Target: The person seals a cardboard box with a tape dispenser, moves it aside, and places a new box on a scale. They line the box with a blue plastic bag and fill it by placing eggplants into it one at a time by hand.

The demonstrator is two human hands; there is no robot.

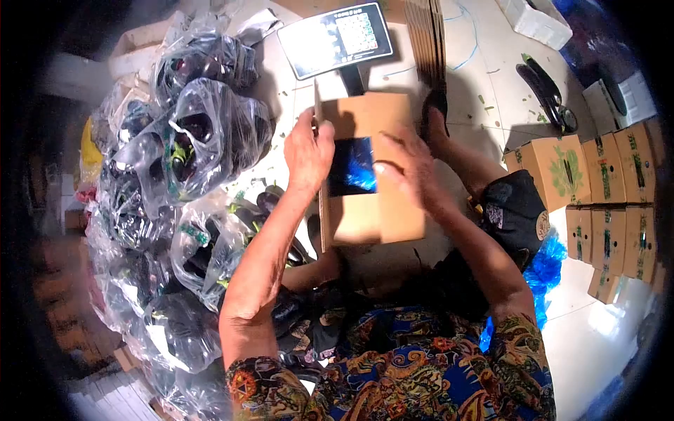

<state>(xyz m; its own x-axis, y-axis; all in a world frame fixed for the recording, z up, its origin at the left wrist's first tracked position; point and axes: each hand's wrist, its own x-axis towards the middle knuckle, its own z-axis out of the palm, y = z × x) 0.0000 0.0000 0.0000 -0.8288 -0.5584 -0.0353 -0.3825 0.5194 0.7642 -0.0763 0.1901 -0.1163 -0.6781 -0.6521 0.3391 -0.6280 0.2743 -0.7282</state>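
Note:
A cardboard box (351,219) stands in front of me with its top flaps partly folded in. Blue plastic (359,168) shows through the gap between the flaps. At the box's left side, my left hand (309,151) is closed around the upright left flap. My right hand (408,167), slightly blurred, lies over the right flap with fingers apart and the thumb near the gap. Directly behind the box is a digital scale display (335,41). What the box rests on is hidden.
Clear plastic bags of eggplants (203,140) are heaped on the left. Loose eggplants (544,91) lie on the tiled floor at upper right. Stacked cardboard boxes (607,172) stand on the right, above blue plastic film (544,270). Flattened cardboard (430,49) stands behind the box.

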